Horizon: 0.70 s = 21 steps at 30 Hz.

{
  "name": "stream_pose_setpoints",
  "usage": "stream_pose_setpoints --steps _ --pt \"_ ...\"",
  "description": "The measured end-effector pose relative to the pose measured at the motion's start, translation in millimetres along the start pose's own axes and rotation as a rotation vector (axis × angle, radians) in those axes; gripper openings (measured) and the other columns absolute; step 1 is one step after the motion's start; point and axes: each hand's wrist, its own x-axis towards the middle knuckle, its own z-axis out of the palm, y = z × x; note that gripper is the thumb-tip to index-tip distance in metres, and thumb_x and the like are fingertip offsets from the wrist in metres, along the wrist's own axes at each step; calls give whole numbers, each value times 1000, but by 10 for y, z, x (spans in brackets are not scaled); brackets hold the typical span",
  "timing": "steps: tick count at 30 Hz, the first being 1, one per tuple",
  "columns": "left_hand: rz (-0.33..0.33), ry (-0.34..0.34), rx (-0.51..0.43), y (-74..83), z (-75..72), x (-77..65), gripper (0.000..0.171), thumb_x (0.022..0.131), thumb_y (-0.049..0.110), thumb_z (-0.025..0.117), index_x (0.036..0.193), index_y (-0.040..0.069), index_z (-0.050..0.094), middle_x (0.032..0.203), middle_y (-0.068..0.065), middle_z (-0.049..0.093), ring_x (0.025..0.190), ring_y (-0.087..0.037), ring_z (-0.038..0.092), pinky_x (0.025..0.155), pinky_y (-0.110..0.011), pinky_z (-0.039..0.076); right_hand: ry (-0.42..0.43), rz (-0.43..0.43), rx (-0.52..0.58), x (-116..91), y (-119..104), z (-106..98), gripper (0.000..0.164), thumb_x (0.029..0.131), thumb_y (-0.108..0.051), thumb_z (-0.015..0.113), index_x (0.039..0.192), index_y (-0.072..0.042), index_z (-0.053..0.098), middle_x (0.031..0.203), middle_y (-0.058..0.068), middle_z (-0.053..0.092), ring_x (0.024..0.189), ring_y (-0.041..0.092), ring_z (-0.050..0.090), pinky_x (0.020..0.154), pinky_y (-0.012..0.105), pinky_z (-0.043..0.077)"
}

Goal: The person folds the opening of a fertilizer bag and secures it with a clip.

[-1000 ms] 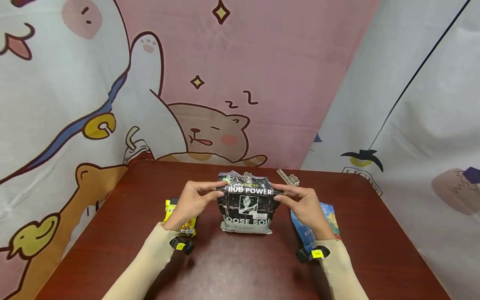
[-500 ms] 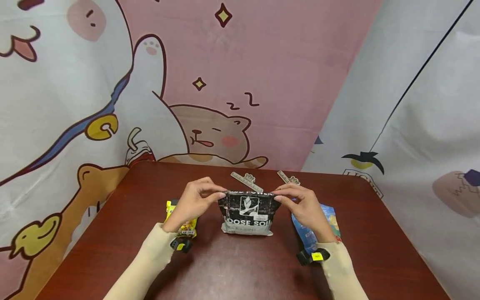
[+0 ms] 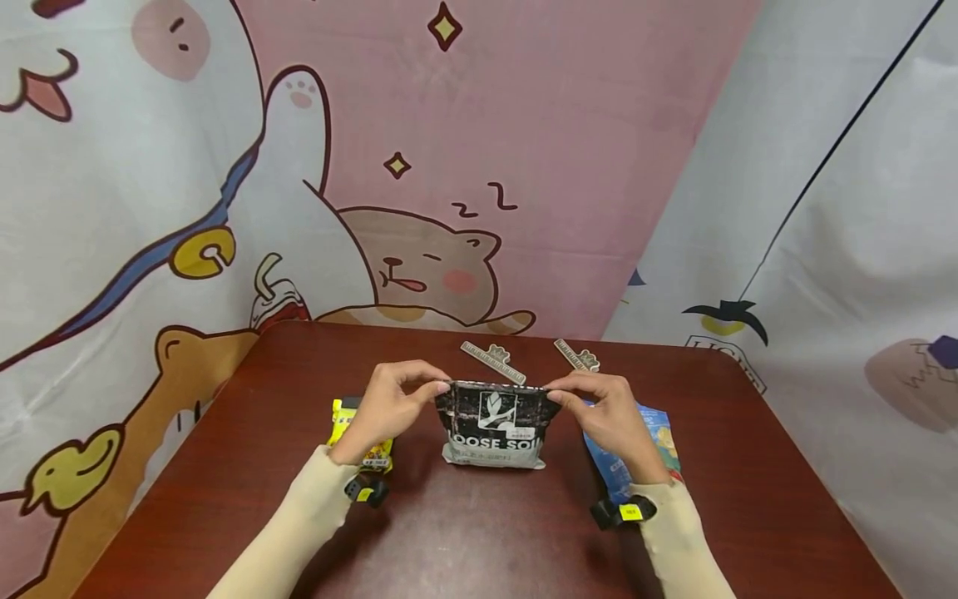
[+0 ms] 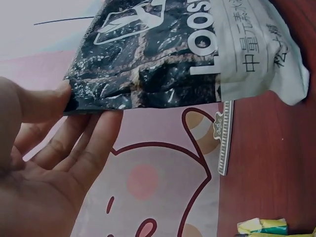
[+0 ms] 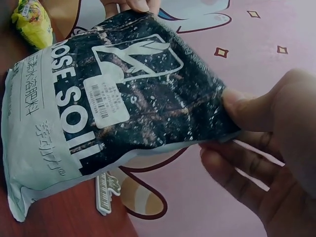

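Left grip point(image 3: 391, 409) and right grip point(image 3: 609, 413), closed, pinch bag point(image 3: 494, 433) by top corners, likely to hold fold taut; clips point(image 3: 494, 363) near counter's point(image 3: 479, 541) far edge.

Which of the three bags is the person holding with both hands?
The black-and-white bag in the middle: the left hand and right hand pinch its top corners. Neither grips the yellow bag or blue bag.
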Motion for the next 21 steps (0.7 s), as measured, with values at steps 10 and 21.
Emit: stream_pose_setpoints --steps 10,21 --pt "92 -116 57 60 86 117 17 96 17 74 110 26 78 106 12 76 76 -7 66 68 -26 56 -59 -32 -160 129 -197 47 15 94 -19 76 106 -28 78 102 -14 74 82 4 62 67 29 53" --pt "236 -171 334 356 313 296 13 95 21 75 107 24 79 102 12 77 93 -1 69 81 -26 57 -184 -180 -236 360 -395 189 11 93 -19 77 104 -18 78 99 -7 76 85 6 67 75 30 57"
